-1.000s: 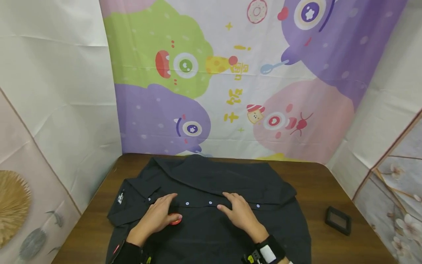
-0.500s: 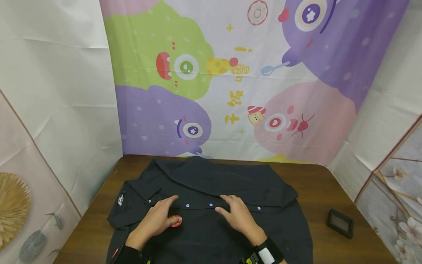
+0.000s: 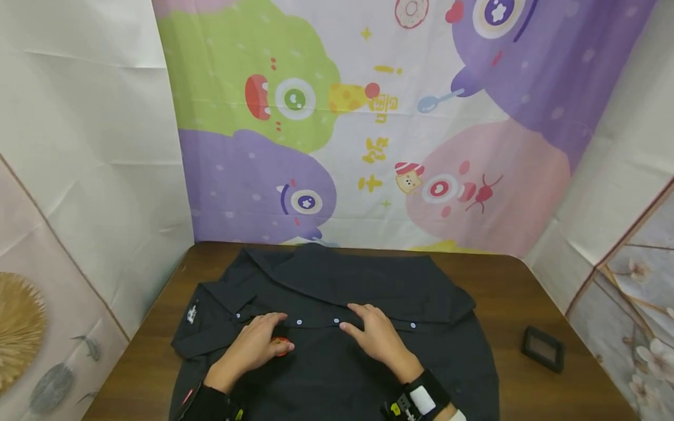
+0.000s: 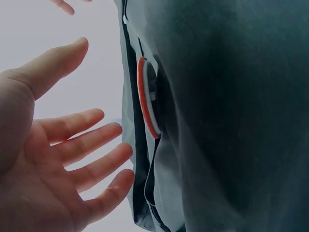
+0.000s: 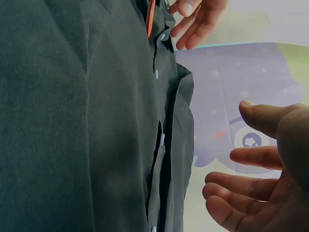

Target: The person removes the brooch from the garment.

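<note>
A dark button-up shirt (image 3: 337, 368) lies spread on the table, its row of pale buttons (image 3: 299, 322) running across it. On the shirt, a small round red badge (image 3: 282, 346) shows beside my left thumb; the left wrist view has this badge (image 4: 148, 98) edge-on, with a red face and pale rim. My left hand (image 3: 255, 344) hovers over the shirt with fingers spread, apart from the badge in the left wrist view. My right hand (image 3: 378, 334) hovers to the right of the middle button, fingers loosely extended, nothing in it.
To the right of the shirt, a small black rectangular frame-like object (image 3: 543, 349) rests on the brown wooden table (image 3: 508, 292). A cartoon-printed cloth (image 3: 368, 222) hangs right behind the table's back edge. The folded sleeve (image 3: 202, 327) with a white print lies at the left.
My right hand has drifted slightly left, towards the left hand. The left hand has shifted a touch to the right, and the head view has tilted a little. The shirt stays put.
</note>
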